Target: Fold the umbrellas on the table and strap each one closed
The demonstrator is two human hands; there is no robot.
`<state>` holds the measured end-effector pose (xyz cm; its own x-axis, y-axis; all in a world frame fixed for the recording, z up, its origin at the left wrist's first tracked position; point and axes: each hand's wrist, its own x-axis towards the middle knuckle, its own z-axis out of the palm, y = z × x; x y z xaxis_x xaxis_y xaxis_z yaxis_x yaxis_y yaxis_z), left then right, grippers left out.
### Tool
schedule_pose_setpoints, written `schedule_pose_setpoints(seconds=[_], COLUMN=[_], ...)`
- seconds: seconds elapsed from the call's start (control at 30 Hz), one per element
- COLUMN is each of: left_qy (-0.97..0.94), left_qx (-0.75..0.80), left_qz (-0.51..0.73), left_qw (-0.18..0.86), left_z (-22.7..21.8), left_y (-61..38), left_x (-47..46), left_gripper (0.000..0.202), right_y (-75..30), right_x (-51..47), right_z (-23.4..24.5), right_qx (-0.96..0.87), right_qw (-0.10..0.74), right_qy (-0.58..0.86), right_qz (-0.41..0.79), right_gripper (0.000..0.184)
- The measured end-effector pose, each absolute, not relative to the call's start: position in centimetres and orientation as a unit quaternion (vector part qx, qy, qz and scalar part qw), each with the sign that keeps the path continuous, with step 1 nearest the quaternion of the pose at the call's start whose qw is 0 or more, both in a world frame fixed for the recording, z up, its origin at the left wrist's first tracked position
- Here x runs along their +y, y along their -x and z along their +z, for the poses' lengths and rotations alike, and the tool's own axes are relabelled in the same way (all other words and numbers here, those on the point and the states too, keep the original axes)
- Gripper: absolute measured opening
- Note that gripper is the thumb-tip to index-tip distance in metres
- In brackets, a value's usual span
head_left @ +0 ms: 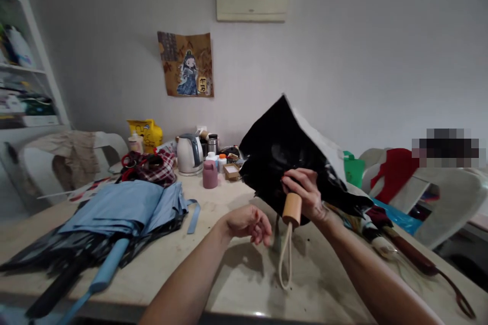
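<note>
My right hand (305, 190) is closed around the shaft area of a partly folded umbrella (280, 132), just above its short wooden handle (292, 209). The canopy is black on the near side and white on the outer side, and flares upward away from me. A beige cord loop (285, 264) hangs from the handle. My left hand (249, 223) hovers over the table left of the handle, fingers loosely curled and apart, with nothing in them. Farther left lies a folded blue umbrella (118, 208) on top of dark umbrellas (57, 284).
More umbrellas (409, 254) lie at the table's right side. Along the back stand a kettle (190, 155), a pink bottle (209, 174) and a small box (232, 171). White chairs (452, 203) flank the table (232, 294). A person sits far right.
</note>
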<state>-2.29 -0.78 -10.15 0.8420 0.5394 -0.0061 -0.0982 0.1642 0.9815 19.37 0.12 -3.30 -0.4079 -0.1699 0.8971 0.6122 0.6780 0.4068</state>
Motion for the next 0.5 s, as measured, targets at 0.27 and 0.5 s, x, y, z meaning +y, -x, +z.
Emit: schedule_pose_setpoints(seconds=[0.27, 0.5], left_qy=[-0.683, -0.746], left_qx=[0.494, 0.483], left_qz=[0.460, 0.455], left_qw=[0.280, -0.062], left_z=[-8.5, -9.2], left_y=[4.2, 4.4], left_x=[1.0, 1.8], left_gripper=[0.059, 0.145], right_y=[-19.8, -19.5], right_x=[0.5, 0.2], right_z=[-5.4, -7.2], right_qx=[-0.702, -0.736], right_qw=[0.605, 0.594], right_qy=[0.195, 0.207], right_qz=[-0.321, -0.250], right_gripper=[0.037, 0.027])
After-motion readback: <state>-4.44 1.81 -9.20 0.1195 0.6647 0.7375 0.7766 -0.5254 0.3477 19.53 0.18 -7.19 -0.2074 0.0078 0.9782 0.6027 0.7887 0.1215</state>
